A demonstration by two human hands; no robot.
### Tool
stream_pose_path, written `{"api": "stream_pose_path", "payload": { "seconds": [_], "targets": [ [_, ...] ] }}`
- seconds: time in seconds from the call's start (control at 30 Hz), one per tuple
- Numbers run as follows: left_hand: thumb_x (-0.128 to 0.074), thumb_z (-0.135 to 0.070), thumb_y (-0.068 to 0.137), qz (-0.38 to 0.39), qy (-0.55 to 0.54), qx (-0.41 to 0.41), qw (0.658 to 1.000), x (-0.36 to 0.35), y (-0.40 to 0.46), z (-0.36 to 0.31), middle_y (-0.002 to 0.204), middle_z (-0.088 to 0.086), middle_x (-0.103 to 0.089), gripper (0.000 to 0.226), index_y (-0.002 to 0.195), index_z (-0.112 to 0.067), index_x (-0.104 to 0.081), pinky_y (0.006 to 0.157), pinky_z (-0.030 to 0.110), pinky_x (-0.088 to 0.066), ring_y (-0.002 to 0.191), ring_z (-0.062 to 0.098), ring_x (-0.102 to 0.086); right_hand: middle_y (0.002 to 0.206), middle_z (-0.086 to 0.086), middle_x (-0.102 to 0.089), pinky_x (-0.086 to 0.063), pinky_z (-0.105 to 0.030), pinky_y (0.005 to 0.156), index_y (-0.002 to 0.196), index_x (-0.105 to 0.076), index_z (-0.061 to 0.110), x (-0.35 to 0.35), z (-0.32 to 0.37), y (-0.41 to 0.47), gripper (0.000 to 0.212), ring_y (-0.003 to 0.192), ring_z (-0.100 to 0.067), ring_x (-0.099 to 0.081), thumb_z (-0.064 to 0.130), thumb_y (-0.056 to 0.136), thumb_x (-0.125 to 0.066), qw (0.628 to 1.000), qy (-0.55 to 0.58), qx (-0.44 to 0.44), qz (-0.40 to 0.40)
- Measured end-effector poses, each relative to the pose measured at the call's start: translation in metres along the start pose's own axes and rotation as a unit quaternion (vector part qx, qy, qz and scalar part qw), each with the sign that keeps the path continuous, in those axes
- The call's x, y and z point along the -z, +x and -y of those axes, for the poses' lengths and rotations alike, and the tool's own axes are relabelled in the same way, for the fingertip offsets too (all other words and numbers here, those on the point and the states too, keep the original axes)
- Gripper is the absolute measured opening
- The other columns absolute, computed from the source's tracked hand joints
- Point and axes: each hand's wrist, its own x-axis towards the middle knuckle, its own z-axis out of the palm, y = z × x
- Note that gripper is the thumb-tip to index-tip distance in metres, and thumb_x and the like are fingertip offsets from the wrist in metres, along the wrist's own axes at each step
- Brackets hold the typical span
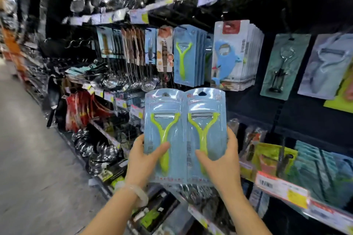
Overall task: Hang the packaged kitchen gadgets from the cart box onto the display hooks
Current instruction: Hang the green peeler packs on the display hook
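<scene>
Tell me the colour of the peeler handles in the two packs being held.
Lime green handles on pale blue cards, clearest in the head view.

Steel ladles (131, 74) on hooks, red packets (82, 108) below, yellow price tags (297, 197), grey aisle floor (28, 149).

Two blue blister-carded peelers held upright side by side, edges touching, left package (165, 131) and right package (206, 131), each with lime-green Y-shaped handle, steel blade uppermost, hang hole at top, matching hung stack (186, 57) above on display hook.
</scene>
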Motion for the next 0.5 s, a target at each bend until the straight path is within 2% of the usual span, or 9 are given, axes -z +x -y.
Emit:
{"api": "stream_pose_path", "payload": {
  "seconds": [0.07, 0.2, 0.33, 0.4, 0.5],
  "targets": [
    [-0.076, -0.017, 0.076, 0.003, -0.006, -0.015, 1.000, -0.009, 0.027, -0.008, 0.101, 0.002, -0.071, 0.037, 0.109, -0.018, -0.059, 0.071, 0.033, -0.057, 0.087, 0.018, -0.071, 0.139, 0.013, -0.038, -0.037, -0.028, 0.104, 0.145, -0.022, 0.029, -0.003, 0.009, 0.026, 0.090, 0.125, -0.007, -0.041, 0.016, 0.074, -0.078, 1.000, 0.015, 0.016, -0.001],
    [-0.074, -0.016, 0.076, 0.015, -0.023, -0.048, 0.998, -0.022, 0.072, -0.026, 0.103, 0.003, -0.072, 0.038, 0.111, -0.017, -0.059, 0.074, 0.036, -0.057, 0.088, 0.018, -0.071, 0.139, 0.011, -0.039, -0.038, -0.038, 0.107, 0.144, -0.025, 0.027, -0.010, 0.023, 0.071, 0.091, 0.127, -0.009, -0.041, 0.015, 0.071, -0.079, 0.998, 0.005, 0.058, -0.029],
    [-0.073, -0.017, 0.077, 0.033, -0.046, -0.070, 0.996, -0.029, 0.103, -0.041, 0.105, 0.001, -0.071, 0.041, 0.115, -0.016, -0.058, 0.071, 0.030, -0.059, 0.088, 0.015, -0.071, 0.135, 0.014, -0.043, -0.042, -0.033, 0.102, 0.142, -0.027, 0.031, -0.018, 0.038, 0.100, 0.090, 0.123, -0.007, -0.044, 0.020, 0.070, -0.079, 0.995, -0.014, 0.088, -0.043],
    [-0.076, -0.022, 0.070, 0.035, -0.058, -0.077, 0.995, -0.029, 0.118, -0.045, 0.106, 0.004, -0.071, 0.050, 0.116, -0.014, -0.058, 0.074, 0.035, -0.057, 0.090, 0.019, -0.071, 0.136, 0.015, -0.042, -0.040, -0.030, 0.101, 0.142, -0.026, 0.031, -0.023, 0.044, 0.111, 0.090, 0.124, -0.007, -0.043, 0.021, 0.070, -0.079, 0.993, -0.035, 0.104, -0.051],
    [-0.075, -0.028, 0.062, 0.042, -0.080, -0.081, 0.993, -0.028, 0.136, -0.049, 0.106, 0.005, -0.071, 0.059, 0.117, -0.015, -0.057, 0.078, 0.042, -0.056, 0.092, 0.022, -0.070, 0.142, 0.015, -0.036, -0.038, -0.035, 0.107, 0.145, -0.020, 0.032, -0.030, 0.052, 0.124, 0.094, 0.130, -0.007, -0.038, 0.025, 0.072, -0.079, 0.992, -0.053, 0.109, -0.048]
  ]
}}
